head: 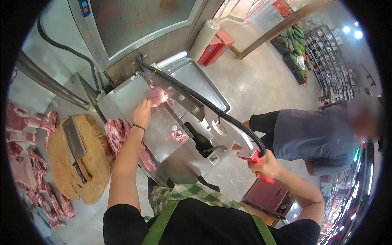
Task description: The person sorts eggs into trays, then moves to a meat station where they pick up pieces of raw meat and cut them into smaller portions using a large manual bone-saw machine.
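Note:
My left hand (142, 114) holds the near end of a piece of raw meat (158, 95) on the steel bed (154, 128) of a bone-cutting machine. Its fingertips press against the meat close to the long hinged blade arm (183, 97), and the exact contact is partly hidden. With my right hand (269, 167) I grip the red handle (254, 156) at the free end of that arm. The arm is raised above a dark slot (198, 142) in the bed. A ribbed black hose (211, 105) runs along it. More raw meat (115, 134) lies beside my left forearm.
A cleaver (74, 137) and a dark-handled knife (79, 172) rest on a round wooden chopping block (58, 159). Several cuts of meat (23, 119) lie farther left. Behind the blade arm sits a steel tray (193, 79). A person (309, 134) stands at the right.

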Tool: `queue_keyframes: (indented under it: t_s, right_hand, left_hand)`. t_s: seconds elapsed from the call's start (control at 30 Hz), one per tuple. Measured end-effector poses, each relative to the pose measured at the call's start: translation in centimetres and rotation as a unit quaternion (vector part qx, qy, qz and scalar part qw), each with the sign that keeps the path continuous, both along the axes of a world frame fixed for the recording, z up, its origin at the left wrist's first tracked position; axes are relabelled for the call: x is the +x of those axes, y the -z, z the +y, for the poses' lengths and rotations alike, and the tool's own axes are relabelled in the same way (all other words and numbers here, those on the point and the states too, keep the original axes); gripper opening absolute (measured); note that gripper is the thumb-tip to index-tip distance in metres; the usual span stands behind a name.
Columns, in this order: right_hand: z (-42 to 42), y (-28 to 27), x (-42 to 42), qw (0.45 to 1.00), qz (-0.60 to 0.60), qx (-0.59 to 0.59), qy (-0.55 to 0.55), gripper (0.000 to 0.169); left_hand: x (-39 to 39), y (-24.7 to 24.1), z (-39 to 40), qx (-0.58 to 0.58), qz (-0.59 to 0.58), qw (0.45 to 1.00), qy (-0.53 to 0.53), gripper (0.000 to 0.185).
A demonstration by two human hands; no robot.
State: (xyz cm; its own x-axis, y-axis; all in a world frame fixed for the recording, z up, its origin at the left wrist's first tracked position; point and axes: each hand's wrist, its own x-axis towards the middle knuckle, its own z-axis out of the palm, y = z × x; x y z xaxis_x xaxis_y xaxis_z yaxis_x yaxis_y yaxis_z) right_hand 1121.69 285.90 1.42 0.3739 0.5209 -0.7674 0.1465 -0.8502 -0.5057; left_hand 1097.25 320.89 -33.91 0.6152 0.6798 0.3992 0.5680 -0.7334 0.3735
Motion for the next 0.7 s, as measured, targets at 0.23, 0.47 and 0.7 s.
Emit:
queue_keyframes:
  t_s: [0.23, 0.47, 0.7]
  right_hand:
    - [5.9, -7.1, -0.7, 1.0, -0.004, -0.013, -0.016, 0.008]
    - [6.3, -7.5, -0.7, 1.0, -0.009, -0.028, 0.002, 0.008]
    - [-0.7, 1.3, -0.2, 0.998, -0.039, -0.03, 0.031, 0.023]
  left_hand:
    - [0.7, 0.3, 3.2, 0.029, -0.018, 0.999, -0.016, 0.011]
    - [0.9, 0.9, 3.1, 0.055, -0.062, 0.996, 0.01, 0.012]
    - [1.9, 3.4, 2.0, 0.025, -0.038, 0.998, 0.031, 0.018]
